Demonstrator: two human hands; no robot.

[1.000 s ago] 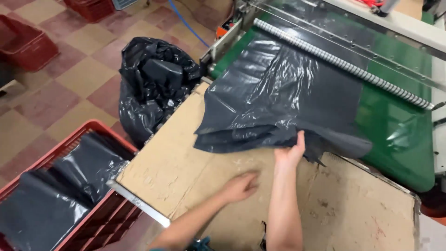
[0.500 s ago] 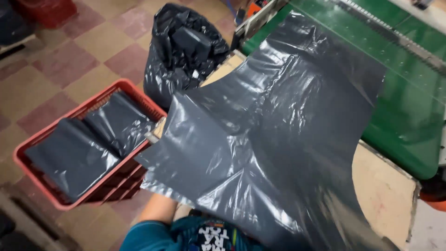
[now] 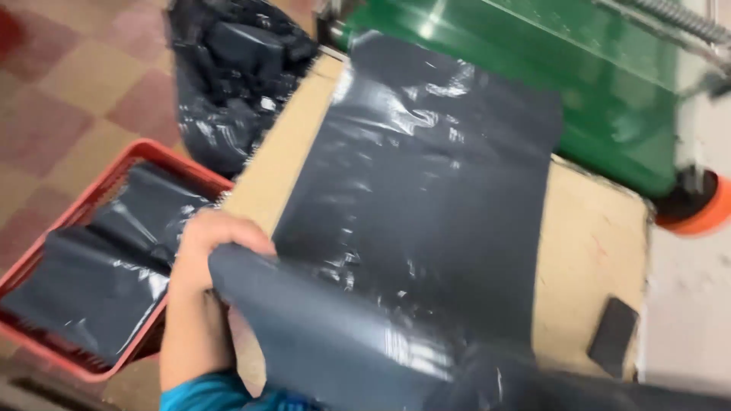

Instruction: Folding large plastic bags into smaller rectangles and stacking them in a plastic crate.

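Observation:
A large dark grey plastic bag [image 3: 426, 198] lies stretched over the cardboard-topped table [image 3: 594, 251], its near end lifted toward me. My left hand [image 3: 209, 251] grips the bag's near left edge, fingers curled over the fold. My right hand is hidden, either under the bag or out of the frame. The bag's far end reaches the green machine bed [image 3: 609, 91].
A red crate [image 3: 46, 266] at the lower left holds flat dark grey bags. A full black sack [image 3: 228, 76] stands on the tiled floor behind it. A small dark flat object [image 3: 613, 335] lies near the table's right edge. An orange part [image 3: 700, 209] sits at the right.
The bag was pulled off the green machine bed and spread over the cardboard table. My view swung left and down, then back over the table. My right hand has gone out of sight.

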